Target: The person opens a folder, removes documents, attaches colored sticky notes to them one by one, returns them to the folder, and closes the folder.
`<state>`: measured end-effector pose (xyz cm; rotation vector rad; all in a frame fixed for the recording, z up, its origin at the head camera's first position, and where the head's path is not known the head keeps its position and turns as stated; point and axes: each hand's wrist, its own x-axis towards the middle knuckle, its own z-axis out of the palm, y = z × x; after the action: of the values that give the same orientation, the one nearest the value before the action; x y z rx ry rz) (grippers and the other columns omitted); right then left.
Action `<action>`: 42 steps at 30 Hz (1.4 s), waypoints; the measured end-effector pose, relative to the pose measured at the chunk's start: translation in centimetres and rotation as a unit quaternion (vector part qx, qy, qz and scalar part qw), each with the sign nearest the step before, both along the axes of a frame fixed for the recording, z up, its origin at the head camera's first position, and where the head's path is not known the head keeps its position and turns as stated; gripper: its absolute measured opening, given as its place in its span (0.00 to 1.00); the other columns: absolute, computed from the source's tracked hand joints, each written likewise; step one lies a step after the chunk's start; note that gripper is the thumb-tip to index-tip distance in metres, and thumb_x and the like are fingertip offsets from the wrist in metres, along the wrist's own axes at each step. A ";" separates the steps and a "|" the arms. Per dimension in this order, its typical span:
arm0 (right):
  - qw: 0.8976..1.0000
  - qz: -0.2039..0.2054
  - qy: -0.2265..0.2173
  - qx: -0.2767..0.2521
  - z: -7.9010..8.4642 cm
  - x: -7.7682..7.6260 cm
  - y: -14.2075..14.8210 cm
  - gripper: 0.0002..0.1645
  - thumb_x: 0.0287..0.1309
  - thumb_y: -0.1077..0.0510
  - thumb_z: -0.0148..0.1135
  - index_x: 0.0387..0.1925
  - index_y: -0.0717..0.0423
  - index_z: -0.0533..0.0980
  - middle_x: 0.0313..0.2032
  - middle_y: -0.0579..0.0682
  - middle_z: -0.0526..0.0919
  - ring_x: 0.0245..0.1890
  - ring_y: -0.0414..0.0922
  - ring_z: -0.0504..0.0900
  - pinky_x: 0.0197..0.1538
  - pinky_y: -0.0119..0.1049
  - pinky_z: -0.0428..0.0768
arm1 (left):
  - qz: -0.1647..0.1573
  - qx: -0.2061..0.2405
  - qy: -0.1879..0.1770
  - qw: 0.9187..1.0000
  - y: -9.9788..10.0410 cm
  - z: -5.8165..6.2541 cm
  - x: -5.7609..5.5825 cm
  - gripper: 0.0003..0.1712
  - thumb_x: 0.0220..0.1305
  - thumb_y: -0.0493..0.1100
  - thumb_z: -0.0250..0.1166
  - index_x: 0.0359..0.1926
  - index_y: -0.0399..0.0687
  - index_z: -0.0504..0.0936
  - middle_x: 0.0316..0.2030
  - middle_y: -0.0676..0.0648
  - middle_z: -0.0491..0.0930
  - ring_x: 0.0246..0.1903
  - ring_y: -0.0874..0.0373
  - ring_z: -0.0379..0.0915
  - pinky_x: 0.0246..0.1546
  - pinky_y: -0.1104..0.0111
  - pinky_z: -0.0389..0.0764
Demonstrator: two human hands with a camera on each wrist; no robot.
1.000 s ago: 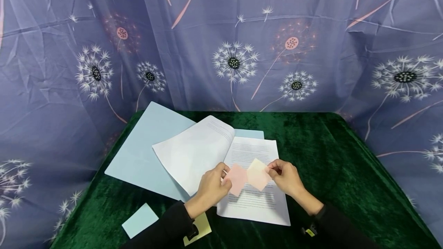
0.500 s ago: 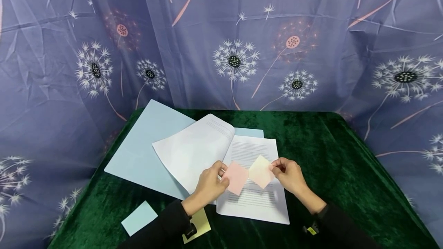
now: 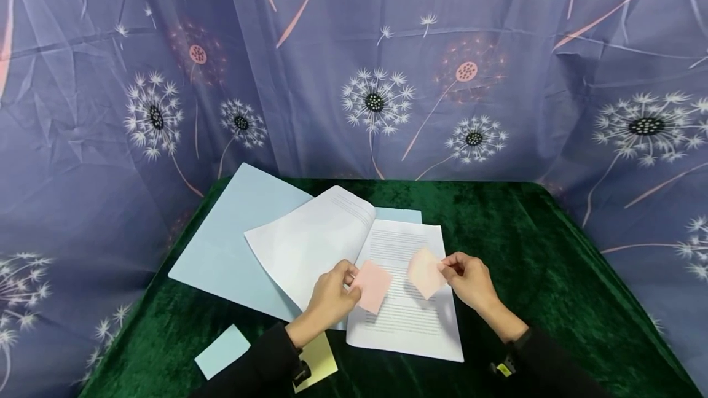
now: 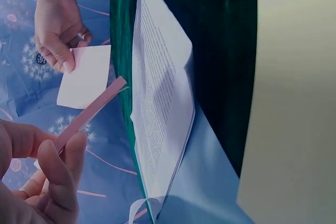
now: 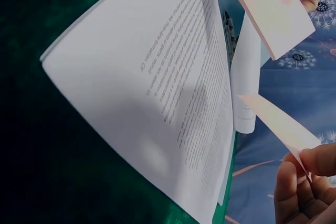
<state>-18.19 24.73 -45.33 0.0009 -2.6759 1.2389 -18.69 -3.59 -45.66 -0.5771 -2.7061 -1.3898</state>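
My left hand pinches a pink sticky-note pad between thumb and fingers above an open printed document. In the left wrist view the pad shows edge-on as a thin stack. My right hand holds a single pale pink sticky note by its right corner, thumb against fingers. A gap separates note and pad in the head view. The right wrist view shows the loose sheet slightly bent, over the text page. The document's upper pages are turned back to the left.
A light blue folder lies beneath the document, with a metal clip at its spine. Near the front left are a light blue sticky pad and a yellow sticky pad, the latter partly behind the left sleeve. Green velvet covers the table.
The sticky note and pink pad, edge to edge or overlapping earlier, are now apart. My right hand has moved right with the note; my left has shifted slightly left with the pad.
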 end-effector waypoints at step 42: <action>1.000 0.008 -0.013 0.013 -0.9 -0.7 -0.6 0.03 0.59 0.67 0.62 0.30 0.63 0.79 0.21 0.48 0.77 0.21 0.43 0.69 0.23 0.33 0.67 | -0.266 -0.173 -0.174 0.932 0.1 -1.6 3.3 0.15 0.41 0.31 0.74 0.20 0.51 0.75 0.10 0.61 0.69 0.08 0.72 0.63 0.11 0.77 0.68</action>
<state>-18.88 24.17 -46.20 0.0086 -2.7192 1.2171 -15.35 -3.44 -47.31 -1.2864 -3.2770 -1.1829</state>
